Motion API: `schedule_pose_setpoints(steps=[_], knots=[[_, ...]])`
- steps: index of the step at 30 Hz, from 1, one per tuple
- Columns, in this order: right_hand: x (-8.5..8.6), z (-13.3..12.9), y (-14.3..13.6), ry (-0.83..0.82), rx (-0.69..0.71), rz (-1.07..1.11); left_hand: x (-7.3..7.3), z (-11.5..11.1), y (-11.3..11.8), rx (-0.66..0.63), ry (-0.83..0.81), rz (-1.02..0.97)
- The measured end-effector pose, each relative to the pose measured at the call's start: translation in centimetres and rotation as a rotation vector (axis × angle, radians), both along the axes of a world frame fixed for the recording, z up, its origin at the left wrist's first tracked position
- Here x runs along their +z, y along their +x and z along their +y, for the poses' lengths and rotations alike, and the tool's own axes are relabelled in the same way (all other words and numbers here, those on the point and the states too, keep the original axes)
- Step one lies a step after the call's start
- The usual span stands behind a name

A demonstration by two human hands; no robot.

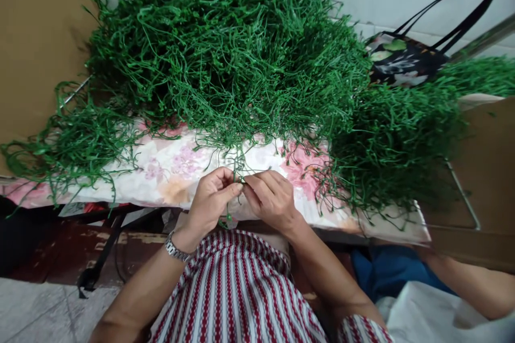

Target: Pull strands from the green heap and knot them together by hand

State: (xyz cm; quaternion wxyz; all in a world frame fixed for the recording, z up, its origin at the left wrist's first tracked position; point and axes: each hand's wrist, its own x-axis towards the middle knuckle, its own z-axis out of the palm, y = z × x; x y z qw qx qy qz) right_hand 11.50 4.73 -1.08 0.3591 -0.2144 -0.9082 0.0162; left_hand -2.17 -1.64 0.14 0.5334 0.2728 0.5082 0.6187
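Observation:
Near the front edge of the flowered tablecloth point(177, 163), my two hands meet in front of my body. My left hand point(215, 193), with a metal watch on its wrist, pinches a thin green artificial stem point(235, 163) between thumb and forefinger. Close against it, my right hand point(273, 195) has its fingertips closed at the same stem; the exact piece between them is too small to make out. Below the left fingers the stem's lower end point(228, 217) hangs over the table edge. Just beyond my hands rises a big tangled pile of green plastic stems point(225, 48).
Smaller heaps of green stems lie at the left point(84, 139) and the right point(390, 139). A black flowered handbag point(406, 64) stands at the back right. Cardboard boxes point(36, 53) flank the table. At the lower right, another person's arm point(475, 284) and blue clothing show.

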Motion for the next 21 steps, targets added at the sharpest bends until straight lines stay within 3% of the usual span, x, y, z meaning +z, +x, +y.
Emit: schedule_pose_setpoints(steps=[5, 8, 12, 17, 21], knots=[[0.8, -0.3, 0.5, -0.245, 0.118, 0.044, 0.0, -0.5, 0.0, 0.03, -0.001, -0.073], [1.3, -0.2, 0.3, -0.37, 0.199, 0.052, -0.1, -0.8, -0.1, -0.022, -0.034, -0.054], [1.1, 0.3, 0.1, -0.445, 0.228, 0.009, -0.5, -1.2, -0.3, -0.039, -0.064, -0.04], [1.4, 0.4, 0.7, -0.412, 0.176, -0.183, -1.1, -1.6, -0.7, -0.073, -0.089, 0.221], [2.0, 0.2, 0.8, -0.411, 0.177, -0.285, -0.7, -1.8, -0.6, -0.121, -0.089, 0.53]])
